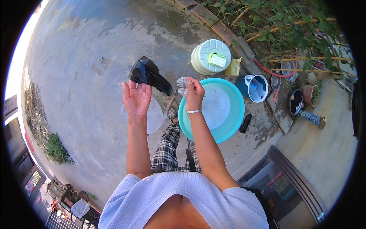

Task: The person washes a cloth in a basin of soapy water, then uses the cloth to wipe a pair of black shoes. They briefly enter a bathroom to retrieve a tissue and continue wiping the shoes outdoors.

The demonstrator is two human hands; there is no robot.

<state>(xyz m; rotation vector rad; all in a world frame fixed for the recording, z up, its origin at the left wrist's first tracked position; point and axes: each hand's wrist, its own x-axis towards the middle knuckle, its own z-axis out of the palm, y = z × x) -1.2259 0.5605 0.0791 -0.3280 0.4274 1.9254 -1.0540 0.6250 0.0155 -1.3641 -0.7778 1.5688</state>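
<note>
My left hand (138, 99) is open, palm up with fingers spread. Its fingertips overlap the near edge of a pair of shiny black boots (152, 76) in view; whether they touch is not clear. My right hand (195, 93) is closed in a pinch on a crumpled, whitish see-through piece (182, 86) that looks like thin plastic. Below that hand is a wide turquoise basin (239, 110) with pale, cloudy contents. A whitish round basin (154, 114) lies partly hidden behind my left forearm.
A pale green stool (200, 61) bears a green and white block (218, 60). Beside it are a yellowish bottle (233, 67) and a blue-and-white bucket (255, 88). A dark shoe (245, 123) lies right of the turquoise basin. Bricks (224, 32) edge the plants.
</note>
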